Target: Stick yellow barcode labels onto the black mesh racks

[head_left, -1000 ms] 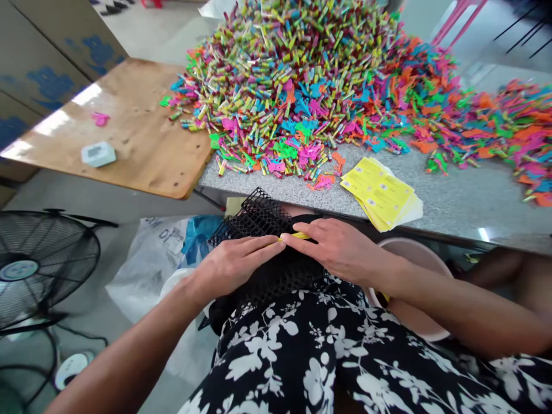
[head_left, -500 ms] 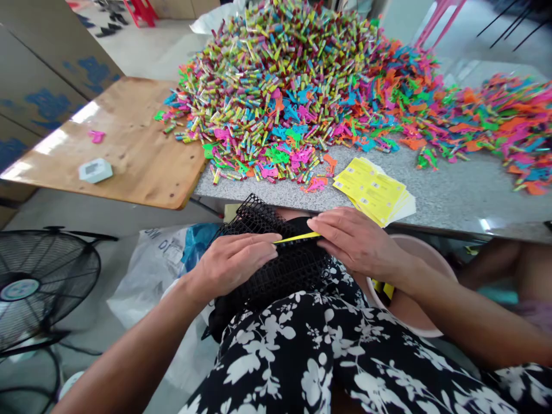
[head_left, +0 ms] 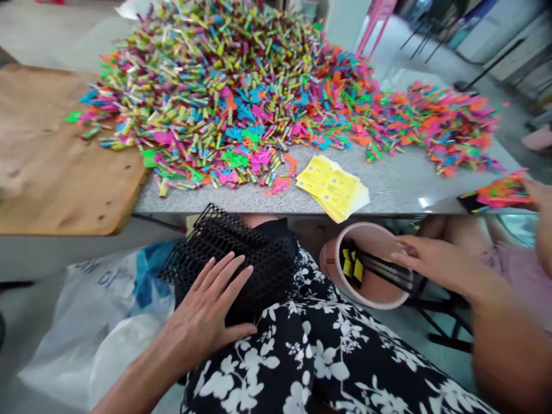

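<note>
My left hand lies with fingers spread on a heap of black mesh pieces on my lap. At the right, my right hand is over a pink bucket, its fingers apart and slightly blurred. Just below the fingertips a black mesh strip slants inside the bucket, seemingly free of them. Black and yellow folded pieces lie deeper in the bucket. Near the table edge rests a stack of yellow printed cards.
Small colourful plastic pieces form a large pile on the grey table. A wooden board adjoins it at the left. White plastic bags lie beside my lap. Another person's hand is at the far right with colourful pieces.
Both hands were pinching a yellow-edged piece over the black mesh. Now my right hand has moved right to the bucket, and my left hand has spread on the mesh. The view has shifted right.
</note>
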`<state>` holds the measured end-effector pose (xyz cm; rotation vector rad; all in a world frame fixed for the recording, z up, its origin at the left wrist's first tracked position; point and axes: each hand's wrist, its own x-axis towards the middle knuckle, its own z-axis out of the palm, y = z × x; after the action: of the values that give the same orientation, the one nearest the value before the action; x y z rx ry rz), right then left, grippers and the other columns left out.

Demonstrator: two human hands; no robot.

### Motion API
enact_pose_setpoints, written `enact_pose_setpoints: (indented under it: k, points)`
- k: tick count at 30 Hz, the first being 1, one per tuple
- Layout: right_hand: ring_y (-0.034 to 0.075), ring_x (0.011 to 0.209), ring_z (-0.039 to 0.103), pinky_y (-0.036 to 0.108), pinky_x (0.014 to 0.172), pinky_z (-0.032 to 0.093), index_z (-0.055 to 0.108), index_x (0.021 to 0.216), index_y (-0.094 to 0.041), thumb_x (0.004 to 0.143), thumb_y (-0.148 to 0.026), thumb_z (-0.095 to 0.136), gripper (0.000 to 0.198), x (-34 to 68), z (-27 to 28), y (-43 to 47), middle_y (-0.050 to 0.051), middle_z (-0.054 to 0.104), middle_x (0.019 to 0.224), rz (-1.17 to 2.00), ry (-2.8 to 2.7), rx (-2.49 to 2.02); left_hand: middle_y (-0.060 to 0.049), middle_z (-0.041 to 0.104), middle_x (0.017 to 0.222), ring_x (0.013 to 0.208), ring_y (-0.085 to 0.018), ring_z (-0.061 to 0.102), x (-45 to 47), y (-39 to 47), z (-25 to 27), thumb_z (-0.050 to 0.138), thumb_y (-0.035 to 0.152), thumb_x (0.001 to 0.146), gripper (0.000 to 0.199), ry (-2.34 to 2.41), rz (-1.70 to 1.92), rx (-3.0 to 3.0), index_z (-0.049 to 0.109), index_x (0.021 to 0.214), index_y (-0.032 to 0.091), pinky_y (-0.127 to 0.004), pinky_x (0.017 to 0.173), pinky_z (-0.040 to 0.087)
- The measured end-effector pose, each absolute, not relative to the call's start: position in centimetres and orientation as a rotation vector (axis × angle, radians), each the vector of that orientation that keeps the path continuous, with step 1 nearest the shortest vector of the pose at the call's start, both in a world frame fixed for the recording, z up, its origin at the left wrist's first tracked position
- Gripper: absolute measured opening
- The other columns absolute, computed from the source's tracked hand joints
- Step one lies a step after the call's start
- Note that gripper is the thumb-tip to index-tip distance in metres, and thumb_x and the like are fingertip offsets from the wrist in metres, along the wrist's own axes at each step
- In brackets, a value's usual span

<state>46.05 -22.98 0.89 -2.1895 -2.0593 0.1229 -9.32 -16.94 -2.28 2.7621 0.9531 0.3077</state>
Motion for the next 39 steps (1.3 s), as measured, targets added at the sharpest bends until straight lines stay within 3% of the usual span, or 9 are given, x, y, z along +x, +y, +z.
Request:
enact_pose_setpoints:
  k: [4, 7, 9, 14, 21, 27, 31, 34, 39]
  points:
    - [0.035, 0.125, 0.068, 0.051, 0.109, 0.053, 0.07, 0.133, -0.017, 0.101, -0.047, 0.055, 0.046, 41.2, -2.8, -14.7, 0.017, 0.073, 0.133, 0.091, -2.074, -2.049, -0.014, 0.038, 0.173, 0.158, -0.039, 0.04, -7.8, -16.2, -2.9, 0.076, 0.056, 0.088, 0.098, 0.999, 0.264, 2.809, 0.031, 0.17, 0.025, -0.061, 0.13, 0.034]
    - [0.037, 0.135, 0.059, 0.052, 0.113, 0.048, 0.057, 0.146, -0.011, 0.097, -0.043, 0.064, 0.059, 38.1, -5.7, -8.0, 0.023, 0.063, 0.146, 0.034, -1.925, -2.095, -0.013, 0.039, 0.173, 0.157, -0.039, 0.041, -7.7, -15.4, -2.3, 0.076, 0.059, 0.088, 0.1, 0.952, 0.243, 2.842, 0.029, 0.171, 0.028, -0.061, 0.127, 0.039]
    - [0.039, 0.136, 0.056, 0.052, 0.112, 0.047, 0.05, 0.151, -0.007, 0.095, -0.048, 0.068, 0.071, 36.8, -7.3, -5.4, 0.026, 0.06, 0.148, 0.035, -1.955, -2.148, -0.012, 0.04, 0.172, 0.156, -0.039, 0.043, -8.0, -15.0, -1.8, 0.074, 0.065, 0.088, 0.101, 0.931, 0.258, 2.844, 0.029, 0.171, 0.028, -0.059, 0.125, 0.043]
    - [0.033, 0.124, 0.06, 0.046, 0.111, 0.04, 0.068, 0.126, -0.014, 0.107, -0.04, 0.051, 0.037, 35.8, -9.2, -4.8, 0.019, 0.07, 0.132, 0.0, -2.066, -2.056, -0.011, 0.043, 0.171, 0.154, -0.037, 0.046, -8.6, -13.4, -0.8, 0.069, 0.061, 0.095, 0.087, 1.076, 0.399, 2.691, 0.034, 0.168, 0.029, -0.056, 0.125, 0.045]
    - [0.028, 0.1, 0.064, 0.039, 0.097, 0.044, 0.071, 0.101, -0.014, 0.109, -0.025, 0.037, 0.037, 36.0, -9.4, -5.3, 0.016, 0.075, 0.1, -0.048, -2.021, -2.016, -0.011, 0.055, 0.16, 0.145, -0.033, 0.057, -5.7, -9.2, 0.8, 0.065, 0.055, 0.1, 0.063, 1.169, 0.637, 2.455, 0.05, 0.155, 0.029, -0.055, 0.123, 0.047]
    - [0.034, 0.13, 0.056, 0.046, 0.112, 0.037, 0.063, 0.133, -0.01, 0.104, -0.039, 0.057, 0.041, 34.5, -9.7, -4.0, 0.021, 0.066, 0.138, -0.074, -2.021, -1.994, -0.011, 0.062, 0.152, 0.14, -0.029, 0.061, -2.1, -6.3, 0.9, 0.065, 0.051, 0.101, 0.055, 1.096, 0.664, 2.396, 0.056, 0.149, 0.025, -0.051, 0.123, 0.049]
    - [0.03, 0.117, 0.061, 0.045, 0.114, 0.034, 0.071, 0.115, -0.015, 0.107, -0.027, 0.048, 0.026, 33.8, -9.7, -3.1, 0.015, 0.074, 0.12, -0.047, -2.068, -1.98, -0.012, 0.064, 0.15, 0.14, -0.029, 0.061, -0.9, -5.4, 0.9, 0.065, 0.049, 0.101, 0.052, 1.071, 0.664, 2.377, 0.059, 0.147, 0.024, -0.051, 0.123, 0.049]
    - [0.029, 0.105, 0.063, 0.042, 0.105, 0.04, 0.071, 0.102, -0.015, 0.109, -0.023, 0.04, 0.032, 34.1, -9.6, -3.1, 0.015, 0.074, 0.104, -0.056, -2.014, -2.023, -0.011, 0.066, 0.148, 0.138, -0.029, 0.064, -1.1, -5.3, 1.1, 0.065, 0.05, 0.101, 0.05, 1.093, 0.675, 2.322, 0.062, 0.144, 0.025, -0.051, 0.12, 0.051]
    - [0.033, 0.127, 0.056, 0.044, 0.113, 0.036, 0.064, 0.13, -0.01, 0.105, -0.037, 0.055, 0.038, 34.0, -9.6, -3.0, 0.021, 0.067, 0.137, -0.077, -1.994, -2.006, -0.01, 0.07, 0.143, 0.123, -0.028, 0.073, -1.9, -5.2, 1.1, 0.064, 0.056, 0.1, 0.05, 1.196, 0.648, 2.115, 0.065, 0.14, 0.026, -0.048, 0.112, 0.058]
